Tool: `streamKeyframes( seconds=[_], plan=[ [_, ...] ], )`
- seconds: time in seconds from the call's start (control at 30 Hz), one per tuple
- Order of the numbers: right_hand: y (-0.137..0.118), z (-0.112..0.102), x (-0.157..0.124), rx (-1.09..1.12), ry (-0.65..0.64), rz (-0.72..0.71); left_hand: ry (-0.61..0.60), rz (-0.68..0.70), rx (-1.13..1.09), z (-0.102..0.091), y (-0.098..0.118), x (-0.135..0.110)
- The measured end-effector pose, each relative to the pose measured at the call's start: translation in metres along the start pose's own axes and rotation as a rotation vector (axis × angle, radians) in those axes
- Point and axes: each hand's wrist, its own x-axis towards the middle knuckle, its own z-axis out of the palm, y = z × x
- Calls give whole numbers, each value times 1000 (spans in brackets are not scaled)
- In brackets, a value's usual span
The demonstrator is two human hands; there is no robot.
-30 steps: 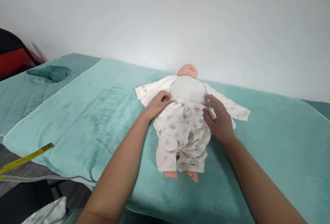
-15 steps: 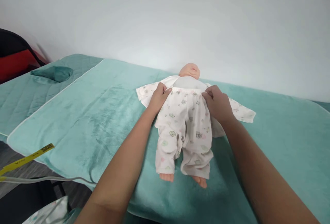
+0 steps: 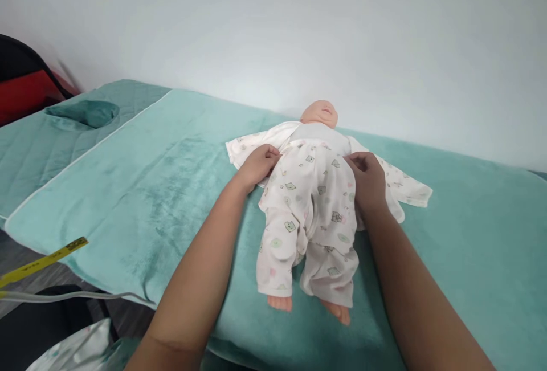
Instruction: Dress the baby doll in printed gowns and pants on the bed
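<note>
Baby doll (image 3: 319, 131), one: on its back, centre of the frame; smooth round head, pale grey torso, moulded toes at the cuffs. Trousers (image 3: 314, 200), thin soft cloth, white with small printed motifs, gathered waistband; worn on the doll, rumpled at the legs. Matching top (image 3: 405, 186), lying open, sleeves spread flat. Left hand (image 3: 261, 163) and right hand (image 3: 366, 180), well apart, one at each side of the waist, fingers bent at the trousers; I cannot tell whether they pinch the cloth. Bed cover (image 3: 162, 188), green velvety plush, white-piped, quilted at upper left, where an oval recess (image 3: 88, 113) contains folds of darker green plush. Yellow strip (image 3: 45, 260), flat, lower left.
</note>
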Motion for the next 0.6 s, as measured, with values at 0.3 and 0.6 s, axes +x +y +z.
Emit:
streamKeyframes(
  seconds=[0.3,0.6],
  plan=[
    [9,-44,-22,-85,-399,118,-293,-44,38,-15,7,-15],
    [3,-41,-29,394,-376,392,-450,-53,-345,-7,1,-15]
  ],
)
